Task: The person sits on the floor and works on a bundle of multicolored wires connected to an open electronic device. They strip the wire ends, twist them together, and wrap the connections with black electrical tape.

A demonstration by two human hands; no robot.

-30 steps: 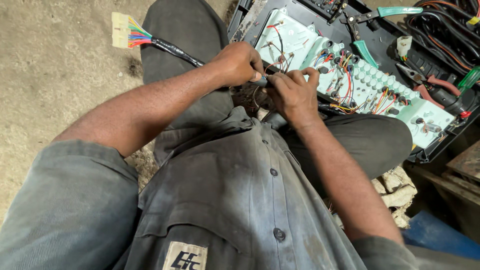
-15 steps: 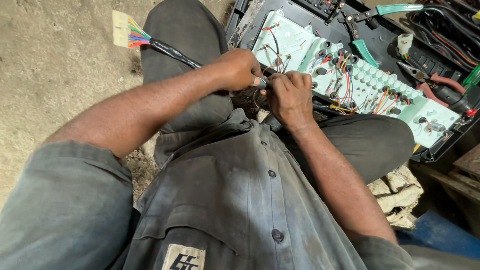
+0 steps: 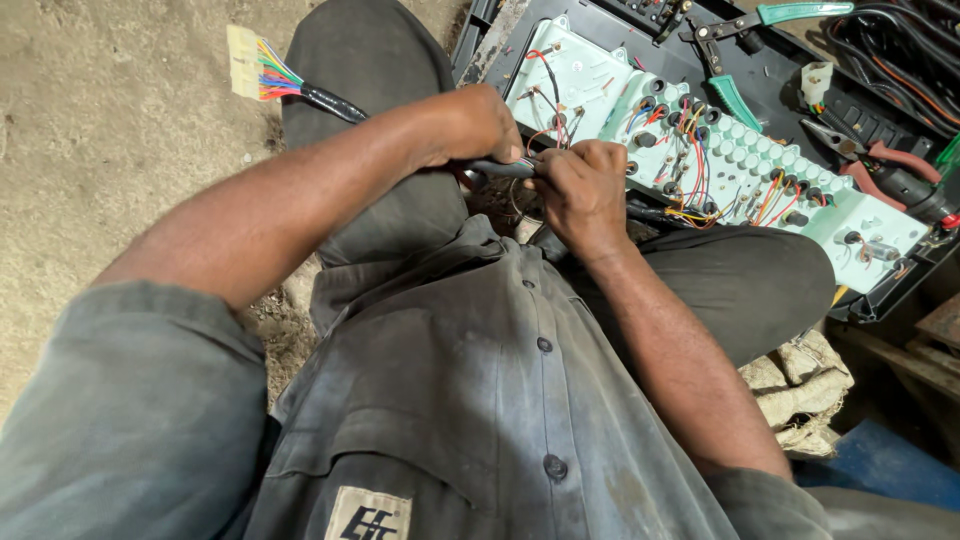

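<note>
My left hand (image 3: pixel 470 125) and my right hand (image 3: pixel 583 185) meet over my lap, both closed on a dark wrapped cable (image 3: pixel 500 167) that runs between them. The cable continues left across my thigh as a black sleeve (image 3: pixel 335 102) ending in coloured wires and a cream plug (image 3: pixel 243 60). Just beyond my hands lies a pale green panel back (image 3: pixel 700 130) studded with round sockets and thin red, blue and yellow wires. What the fingertips pinch is hidden.
The panel rests in a black tray (image 3: pixel 880 290). Green-handled pliers (image 3: pixel 760 20) and red-handled pliers (image 3: pixel 880 160) lie at the far right, with black cables (image 3: pixel 900 60) behind. Bare concrete floor (image 3: pixel 110 180) lies left. A folded sack (image 3: pixel 800 385) and a blue object (image 3: pixel 880 460) sit by my right knee.
My hands stay joined on the cable; they have shifted only slightly, with the right hand's fingers working at the cable end.
</note>
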